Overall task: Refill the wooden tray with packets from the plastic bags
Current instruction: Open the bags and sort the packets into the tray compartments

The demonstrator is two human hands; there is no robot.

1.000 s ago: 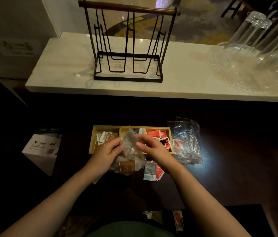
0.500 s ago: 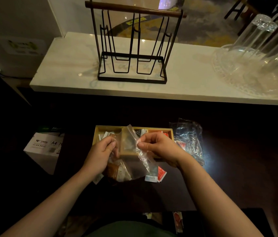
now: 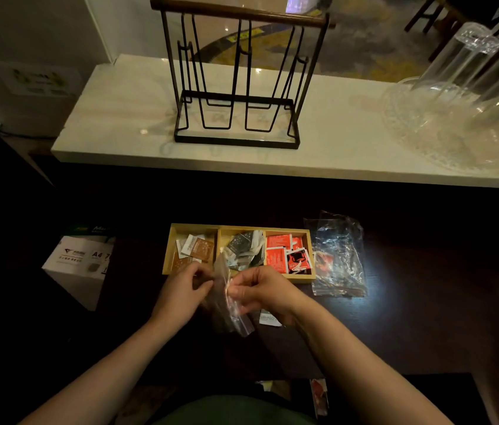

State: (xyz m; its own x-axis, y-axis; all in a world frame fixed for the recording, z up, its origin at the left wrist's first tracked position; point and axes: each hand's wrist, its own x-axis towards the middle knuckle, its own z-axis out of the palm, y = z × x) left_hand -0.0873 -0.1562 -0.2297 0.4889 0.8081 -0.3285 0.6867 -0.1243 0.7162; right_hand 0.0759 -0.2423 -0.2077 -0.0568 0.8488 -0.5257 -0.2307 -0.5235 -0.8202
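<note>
1. Holding a small clear plastic bag (image 3: 226,302) between them, the left hand (image 3: 180,297) and the right hand (image 3: 262,294) meet just in front of the wooden tray (image 3: 239,229) on the dark counter (image 3: 426,332).
2. The left fingers (image 3: 203,282) are pressed together in a pinch on the bag's top edge; the right fingers (image 3: 236,291) pinch the same edge from 3 o'clock. The two pinches sit almost touching.
3. The bag's long axis runs from 12 to 6 o'clock, hanging down from the pinched mouth towards the person. Whether packets are in it cannot be told; it looks dim and mostly see-through.
4. The tray lies at 12 o'clock from the fingers, just beyond them, with its long axis running 9 to 3 o'clock. Its left compartment holds brown and white packets (image 3: 196,248), the middle one grey packets (image 3: 243,248), the right one red packets (image 3: 286,254).
5. The bag's mouth sits nearest the boundary of the left and middle compartments, so both hands are about equally close; my judgement is that the coming move is a short reach towards 12 o'clock.
6. A second, crumpled plastic bag (image 3: 338,256) lies at 3 o'clock of the tray, just beside it and nearer the right hand.
7. A loose white packet (image 3: 269,319) rests on the counter under the right wrist.
</note>
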